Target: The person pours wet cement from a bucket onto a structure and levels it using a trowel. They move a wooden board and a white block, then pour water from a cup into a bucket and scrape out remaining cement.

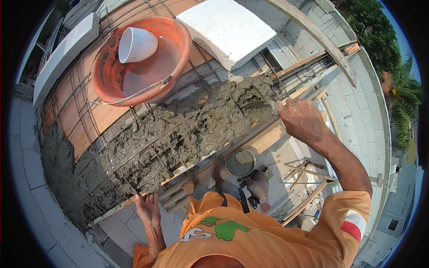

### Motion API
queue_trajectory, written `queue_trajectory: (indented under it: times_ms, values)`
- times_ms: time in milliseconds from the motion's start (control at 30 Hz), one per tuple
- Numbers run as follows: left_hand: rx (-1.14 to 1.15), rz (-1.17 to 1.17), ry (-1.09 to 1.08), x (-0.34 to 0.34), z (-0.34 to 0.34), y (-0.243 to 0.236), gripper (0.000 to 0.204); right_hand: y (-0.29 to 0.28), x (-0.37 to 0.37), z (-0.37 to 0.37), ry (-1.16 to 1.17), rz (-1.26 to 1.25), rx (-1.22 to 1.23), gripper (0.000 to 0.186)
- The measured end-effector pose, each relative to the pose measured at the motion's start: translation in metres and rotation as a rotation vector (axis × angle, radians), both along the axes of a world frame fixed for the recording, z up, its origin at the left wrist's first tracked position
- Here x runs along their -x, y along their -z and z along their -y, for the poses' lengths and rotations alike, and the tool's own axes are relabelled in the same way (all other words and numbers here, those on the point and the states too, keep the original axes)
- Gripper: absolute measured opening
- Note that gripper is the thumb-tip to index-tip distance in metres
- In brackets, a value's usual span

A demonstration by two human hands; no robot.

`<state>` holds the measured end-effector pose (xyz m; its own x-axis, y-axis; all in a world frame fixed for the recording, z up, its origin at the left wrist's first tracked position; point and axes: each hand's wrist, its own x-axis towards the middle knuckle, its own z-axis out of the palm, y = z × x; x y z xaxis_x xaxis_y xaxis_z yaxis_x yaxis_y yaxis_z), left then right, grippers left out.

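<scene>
Head view: wet concrete (178, 138) is spread just below the orange tub (172, 35). To the tub's lower right, a trowel (258, 103) is gripped by the right hand (303, 118), fingers curled tight. Well below the tub, a board edge (115, 210) is met by the left hand (149, 209); whether it's gripped cannot be told. The concrete looks heavy, soft, slippery; the trowel, light, stiff, best held by its handle.

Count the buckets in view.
2: an orange bucket at upper left, and a smaller dark bucket just below and right of centre. Others may be hidden.
</scene>
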<state>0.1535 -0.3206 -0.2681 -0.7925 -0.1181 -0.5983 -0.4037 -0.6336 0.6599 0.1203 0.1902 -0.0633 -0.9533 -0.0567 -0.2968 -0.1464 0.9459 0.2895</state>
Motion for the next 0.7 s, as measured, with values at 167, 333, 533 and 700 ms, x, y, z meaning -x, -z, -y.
queue_trajectory:
  times_ms: [167, 333, 533, 700]
  values:
    - [-0.025, -0.013, 0.001, 0.003, -0.005, -0.002, 0.033, 0.026, -0.004, 0.003, -0.103, -0.049, -0.144, 0.016]
    - [-0.052, 0.017, -0.033, 0.004, -0.004, -0.001, 0.034, 0.043, -0.002, -0.003, -0.09, -0.051, 0.031, 0.014]
    - [-0.019, 0.002, -0.02, 0.001, 0.001, 0.004, 0.042, 0.042, 0.02, -0.012, -0.231, 0.103, 0.242, 0.011]
    - [0.037, 0.03, -0.058, 0.0, 0.003, 0.01, 0.046, 0.05, 0.02, -0.024, -0.271, 0.021, 0.353, 0.012]
